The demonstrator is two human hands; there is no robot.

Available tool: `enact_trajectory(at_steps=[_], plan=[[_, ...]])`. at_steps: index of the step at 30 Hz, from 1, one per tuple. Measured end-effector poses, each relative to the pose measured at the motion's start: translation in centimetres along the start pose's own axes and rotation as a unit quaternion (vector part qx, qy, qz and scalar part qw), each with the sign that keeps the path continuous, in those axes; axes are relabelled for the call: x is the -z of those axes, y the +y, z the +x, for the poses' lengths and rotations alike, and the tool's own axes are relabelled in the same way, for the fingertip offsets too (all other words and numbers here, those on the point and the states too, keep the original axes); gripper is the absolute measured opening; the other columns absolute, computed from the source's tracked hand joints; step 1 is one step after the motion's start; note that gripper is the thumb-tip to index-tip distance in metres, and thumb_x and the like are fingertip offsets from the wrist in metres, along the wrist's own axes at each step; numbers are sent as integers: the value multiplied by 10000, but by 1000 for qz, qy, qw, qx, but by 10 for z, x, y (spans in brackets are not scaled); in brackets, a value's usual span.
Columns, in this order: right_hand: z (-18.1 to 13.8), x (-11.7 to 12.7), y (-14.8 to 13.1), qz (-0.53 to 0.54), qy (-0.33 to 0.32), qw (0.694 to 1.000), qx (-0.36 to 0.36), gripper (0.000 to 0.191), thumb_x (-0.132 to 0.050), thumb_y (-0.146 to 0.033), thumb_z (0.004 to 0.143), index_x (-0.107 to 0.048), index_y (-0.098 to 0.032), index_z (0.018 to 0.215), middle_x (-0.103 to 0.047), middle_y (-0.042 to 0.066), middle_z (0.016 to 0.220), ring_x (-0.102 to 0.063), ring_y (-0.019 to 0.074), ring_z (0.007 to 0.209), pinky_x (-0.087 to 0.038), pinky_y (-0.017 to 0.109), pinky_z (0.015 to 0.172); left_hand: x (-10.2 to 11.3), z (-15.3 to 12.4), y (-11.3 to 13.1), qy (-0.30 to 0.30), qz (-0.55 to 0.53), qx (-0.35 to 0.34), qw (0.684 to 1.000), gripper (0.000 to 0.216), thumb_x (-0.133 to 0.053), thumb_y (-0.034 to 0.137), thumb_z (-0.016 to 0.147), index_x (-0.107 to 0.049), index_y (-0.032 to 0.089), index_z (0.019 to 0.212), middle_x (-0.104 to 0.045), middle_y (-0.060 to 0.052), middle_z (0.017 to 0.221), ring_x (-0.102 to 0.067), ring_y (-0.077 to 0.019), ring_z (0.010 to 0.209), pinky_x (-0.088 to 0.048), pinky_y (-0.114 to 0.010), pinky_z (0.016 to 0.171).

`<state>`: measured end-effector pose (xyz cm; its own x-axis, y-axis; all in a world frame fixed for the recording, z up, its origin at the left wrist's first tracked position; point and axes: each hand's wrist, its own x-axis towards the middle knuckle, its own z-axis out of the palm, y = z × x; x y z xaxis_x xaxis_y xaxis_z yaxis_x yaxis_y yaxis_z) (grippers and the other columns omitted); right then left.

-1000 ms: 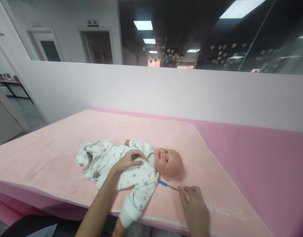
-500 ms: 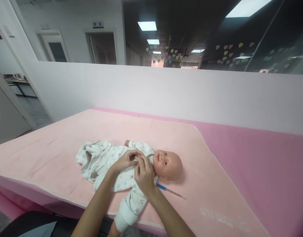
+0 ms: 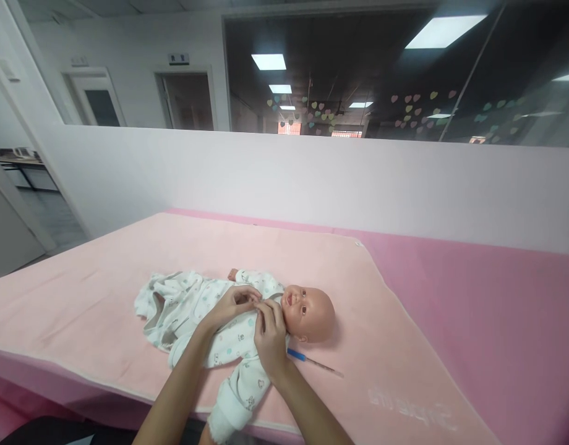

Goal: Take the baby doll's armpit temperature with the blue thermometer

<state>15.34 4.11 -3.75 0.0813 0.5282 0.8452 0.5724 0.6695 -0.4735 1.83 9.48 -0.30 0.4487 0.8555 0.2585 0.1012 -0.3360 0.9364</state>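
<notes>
A baby doll (image 3: pixel 315 314) lies on its back, head to the right, dressed in a white patterned romper (image 3: pixel 226 343). Both of my hands meet at the romper's neckline, just below the doll's chin. My left hand (image 3: pixel 238 303) pinches the cloth there with thumb and fingertips. Close against it, my right hand (image 3: pixel 270 330) has its fingers bent and pressed together on the same edge. Any fastener between the fingertips is too small to make out. The romper's leg part lies crumpled and flat at the left. One doll arm hangs past the near table edge.
Beside the doll's head lies a thin stick with a blue handle (image 3: pixel 296 355). A peach mat (image 3: pixel 377 346) covers the table over a pink cloth (image 3: pixel 474 284). Behind stands a white half wall (image 3: pixel 312 179) with glass above.
The camera view has tilted up and shifted slightly. Both hands stay at the doll's neckline, with only small finger movement.
</notes>
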Motion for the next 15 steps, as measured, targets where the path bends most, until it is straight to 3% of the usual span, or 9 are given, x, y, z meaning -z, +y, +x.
enact_trajectory(at_steps=[8, 15], plan=[[1, 1, 2, -23, -7, 999, 21, 186, -441, -139, 890, -574, -169, 1017, -616, 78, 954, -575, 152, 958, -521, 304, 849, 0, 0, 1, 10, 4, 5, 1000, 303, -675, 354, 724, -645, 117, 911, -642, -60, 791, -567, -149, 728, -444, -245, 651], [1, 0, 1, -50, -20, 998, 20, 183, -428, -143, 898, -585, -182, 983, -615, 67, 902, -586, 161, 866, -526, 326, 779, -1, 0, 2, 15, 1, 12, 1000, 280, -681, 335, 724, -638, 121, 900, -647, -51, 762, -576, -143, 715, -449, -237, 644]])
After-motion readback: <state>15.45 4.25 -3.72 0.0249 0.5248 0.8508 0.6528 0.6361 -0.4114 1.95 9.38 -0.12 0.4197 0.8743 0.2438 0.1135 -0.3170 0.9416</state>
